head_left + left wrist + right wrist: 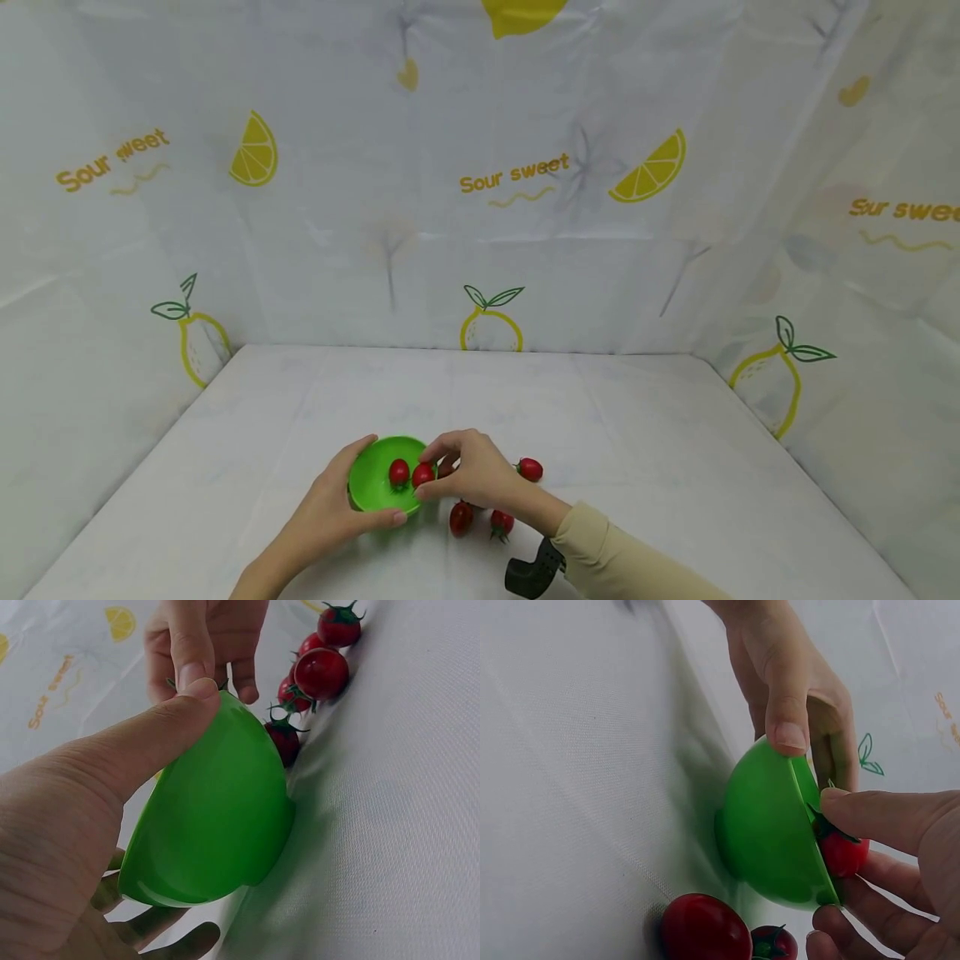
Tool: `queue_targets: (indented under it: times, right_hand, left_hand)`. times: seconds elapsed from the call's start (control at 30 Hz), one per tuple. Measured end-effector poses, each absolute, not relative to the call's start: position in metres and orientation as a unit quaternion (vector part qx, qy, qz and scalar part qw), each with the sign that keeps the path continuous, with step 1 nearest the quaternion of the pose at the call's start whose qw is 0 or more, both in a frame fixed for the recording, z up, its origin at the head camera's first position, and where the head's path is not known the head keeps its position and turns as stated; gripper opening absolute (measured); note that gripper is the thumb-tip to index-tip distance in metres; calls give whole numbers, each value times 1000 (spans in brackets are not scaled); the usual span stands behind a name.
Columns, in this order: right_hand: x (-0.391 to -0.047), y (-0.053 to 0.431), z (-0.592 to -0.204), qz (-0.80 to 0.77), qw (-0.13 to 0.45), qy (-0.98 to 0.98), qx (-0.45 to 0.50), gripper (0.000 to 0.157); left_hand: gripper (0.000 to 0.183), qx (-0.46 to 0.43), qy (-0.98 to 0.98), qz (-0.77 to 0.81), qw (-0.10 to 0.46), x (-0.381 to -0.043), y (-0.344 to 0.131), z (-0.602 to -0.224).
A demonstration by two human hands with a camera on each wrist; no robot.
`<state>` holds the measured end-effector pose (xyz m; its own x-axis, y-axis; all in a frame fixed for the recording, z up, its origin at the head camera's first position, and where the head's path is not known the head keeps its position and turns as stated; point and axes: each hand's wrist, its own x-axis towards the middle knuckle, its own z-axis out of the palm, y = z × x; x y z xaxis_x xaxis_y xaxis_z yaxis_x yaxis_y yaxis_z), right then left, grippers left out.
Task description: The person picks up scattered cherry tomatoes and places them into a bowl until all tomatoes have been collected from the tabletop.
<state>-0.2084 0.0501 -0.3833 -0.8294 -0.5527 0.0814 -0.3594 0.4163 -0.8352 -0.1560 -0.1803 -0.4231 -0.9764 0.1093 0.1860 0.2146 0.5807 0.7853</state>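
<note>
Red and glossy, one cherry tomato (423, 477) is sitting between the right hand's (480, 479) pinching thumb and fingers, at the 3 o'clock side of the green bowl (373, 483). I'm judging it light, firm and rather slippery, so I'm favouring a gentle hold round its middle, clear of the leafy stem. The left hand (337, 504) is gripping the bowl, thumb at 6 o'clock, fingers reaching round to 11. That bowl is looking light and stiff, suiting a hold at rim and wall. I'm counting one bowl, one tomato pinched, a second tomato (399, 472) inside, and apparently five loose tomatoes (461, 519) lying towards 3 and 4 o'clock, some partly hidden.
</note>
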Motion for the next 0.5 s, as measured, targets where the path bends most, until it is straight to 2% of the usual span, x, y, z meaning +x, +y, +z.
queue_targets:
  times: [0.5]
  right_hand:
    - [-212, 53, -387, -461, 112, 826, -304, 38]
  left_hand:
    - [110, -85, -888, -449, 49, -157, -180, -423]
